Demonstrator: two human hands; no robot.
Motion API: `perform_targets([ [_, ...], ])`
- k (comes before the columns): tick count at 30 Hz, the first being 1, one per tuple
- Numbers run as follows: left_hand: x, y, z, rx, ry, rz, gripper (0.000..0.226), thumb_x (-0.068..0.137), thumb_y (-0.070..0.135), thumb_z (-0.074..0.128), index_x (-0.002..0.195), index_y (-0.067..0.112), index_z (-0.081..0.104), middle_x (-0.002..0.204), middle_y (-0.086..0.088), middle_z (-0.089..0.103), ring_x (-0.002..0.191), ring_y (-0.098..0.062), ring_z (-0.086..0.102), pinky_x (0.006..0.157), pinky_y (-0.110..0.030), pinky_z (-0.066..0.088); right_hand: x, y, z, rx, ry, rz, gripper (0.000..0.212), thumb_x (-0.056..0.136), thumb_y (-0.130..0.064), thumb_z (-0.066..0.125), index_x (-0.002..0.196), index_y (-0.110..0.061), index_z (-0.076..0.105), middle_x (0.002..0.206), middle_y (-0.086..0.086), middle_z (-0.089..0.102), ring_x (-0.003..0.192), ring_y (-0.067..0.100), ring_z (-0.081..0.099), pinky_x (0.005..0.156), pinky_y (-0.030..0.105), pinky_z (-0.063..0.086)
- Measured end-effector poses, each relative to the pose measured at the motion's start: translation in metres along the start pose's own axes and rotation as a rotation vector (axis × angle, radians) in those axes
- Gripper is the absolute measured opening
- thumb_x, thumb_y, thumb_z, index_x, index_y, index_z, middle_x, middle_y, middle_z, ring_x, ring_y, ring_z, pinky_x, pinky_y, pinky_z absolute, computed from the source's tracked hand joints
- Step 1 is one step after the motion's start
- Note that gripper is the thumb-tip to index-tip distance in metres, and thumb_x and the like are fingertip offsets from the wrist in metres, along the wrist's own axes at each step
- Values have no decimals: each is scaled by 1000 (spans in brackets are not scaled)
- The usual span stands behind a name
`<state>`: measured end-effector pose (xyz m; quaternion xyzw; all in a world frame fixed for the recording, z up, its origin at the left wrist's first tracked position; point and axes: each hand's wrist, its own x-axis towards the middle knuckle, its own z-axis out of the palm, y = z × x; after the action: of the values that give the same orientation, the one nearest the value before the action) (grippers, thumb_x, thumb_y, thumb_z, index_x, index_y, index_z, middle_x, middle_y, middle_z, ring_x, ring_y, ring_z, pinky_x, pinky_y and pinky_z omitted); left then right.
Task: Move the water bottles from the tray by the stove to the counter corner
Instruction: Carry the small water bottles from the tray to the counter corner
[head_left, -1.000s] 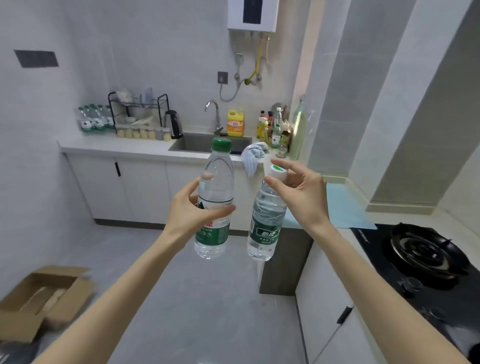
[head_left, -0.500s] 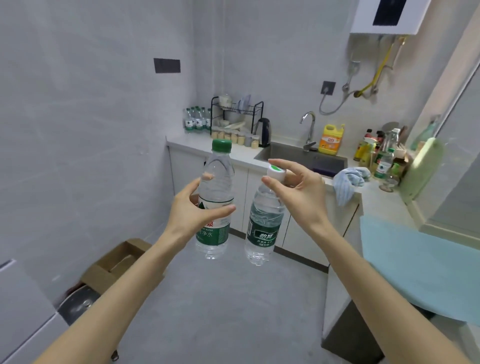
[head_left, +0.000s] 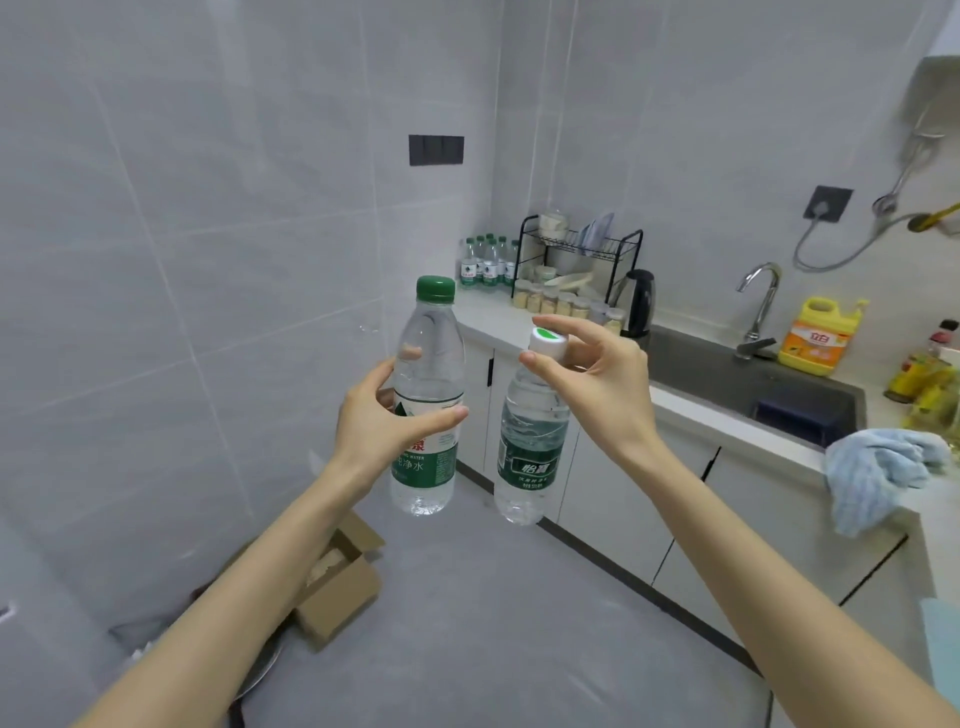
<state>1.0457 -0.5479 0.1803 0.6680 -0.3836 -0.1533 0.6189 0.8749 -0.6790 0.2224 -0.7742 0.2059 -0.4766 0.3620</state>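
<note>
Bottles in both hands, upright and side by side but not touching, in mid-air over the smooth grey floor, well short of the counter corner. In the left hand, a taller bottle: clear plastic, rounded shoulders, ridged dark-green screw cap, green-and-white label band; thumb laid across the front of the label, fingers curled round the back, dimly visible through the water. In the right hand, a shorter bottle, ribbed at the shoulder, dark-green label, pinched only at its white cap between thumb and fingertips and hanging below.

Beyond, a pale matte counter along glossy grey wall tiles; in its far corner, a tight cluster of green-capped bottles, just beside a black wire dish rack. In front of the rack, a row of small jars; next to them, a black kettle. Further right, a grey sunken sink with a curved chrome tap, a yellow detergent jug with moulded handle, and a crumpled pale-blue cloth draped over the counter edge. On the floor at lower left, an open brown cardboard box.
</note>
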Motion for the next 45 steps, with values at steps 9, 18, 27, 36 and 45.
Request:
perform_targets([
  [9,125,-44,8,-15,20,-35,65,58,23,90,115,33,61,93,18,70,81,13,64,64,-9,49,108,79,52,23,-28,20,38,77,-22,79,114,-21,69,80,4,75,74,21,71,74,37,59],
  [18,302,-107,19,-38,-59,-40,70,57,24,90,119,31,60,102,9,73,90,-2,69,79,-25,56,239,166,113,6,13,43,37,76,-18,80,112,-19,71,86,-3,76,78,17,73,77,43,58],
  [27,463,-142,45,-44,-110,-48,61,59,21,89,112,26,60,101,8,72,90,-5,69,75,-23,55,361,248,152,-56,91,77,36,75,-21,81,110,-22,71,88,-4,75,76,22,71,75,44,58],
  [36,602,-194,88,-47,-110,-73,63,59,19,90,114,23,60,104,7,72,89,-7,70,73,-22,56,476,361,174,-91,107,126,38,67,-47,77,103,-38,70,80,0,75,78,24,71,74,48,57],
  [45,749,-240,151,-47,-55,-138,66,58,16,90,117,22,61,102,4,73,89,-10,70,79,-30,58,608,476,189,-90,13,142,34,75,-30,80,107,-26,71,84,-8,75,75,21,70,75,44,57],
])
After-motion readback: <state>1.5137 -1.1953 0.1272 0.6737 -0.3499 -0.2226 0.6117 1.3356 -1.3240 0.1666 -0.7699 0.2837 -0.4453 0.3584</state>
